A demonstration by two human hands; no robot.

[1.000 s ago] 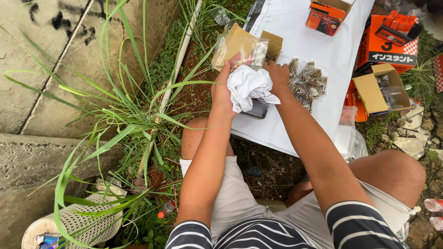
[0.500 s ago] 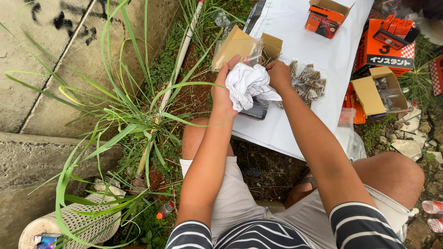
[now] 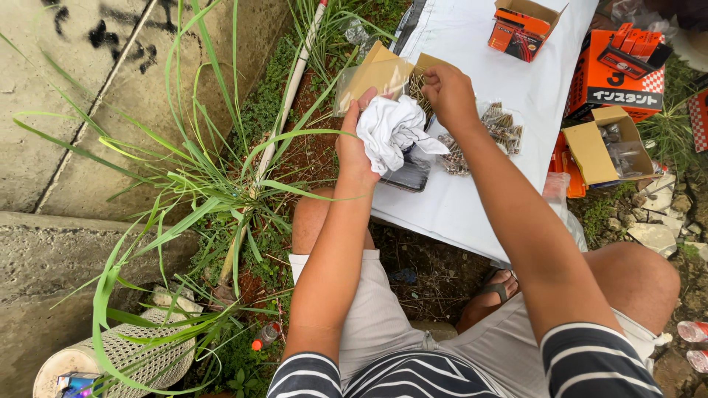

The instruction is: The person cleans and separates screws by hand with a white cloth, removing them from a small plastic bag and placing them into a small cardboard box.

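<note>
My left hand point(image 3: 359, 144) grips a crumpled white cloth point(image 3: 394, 131) over the near edge of a white table point(image 3: 472, 44). My right hand point(image 3: 448, 92) is just beyond the cloth, fingers pinched on something small and dark that I cannot make out. A clear plastic bag with brown card inside point(image 3: 375, 74) lies right behind my left hand. A pile of small metal parts in clear wrap point(image 3: 495, 129) sits to the right of my right wrist. A dark flat object point(image 3: 410, 171) lies under the cloth.
An open orange box point(image 3: 525, 28) stands at the back of the table. Orange cartons point(image 3: 618, 70) and an open cardboard box point(image 3: 608, 144) sit at the right. Tall grass point(image 3: 214, 184) and a concrete wall point(image 3: 66, 110) fill the left.
Both hands have shifted slightly away from me along the table. My right hand has moved off the cloth toward the brown bag.
</note>
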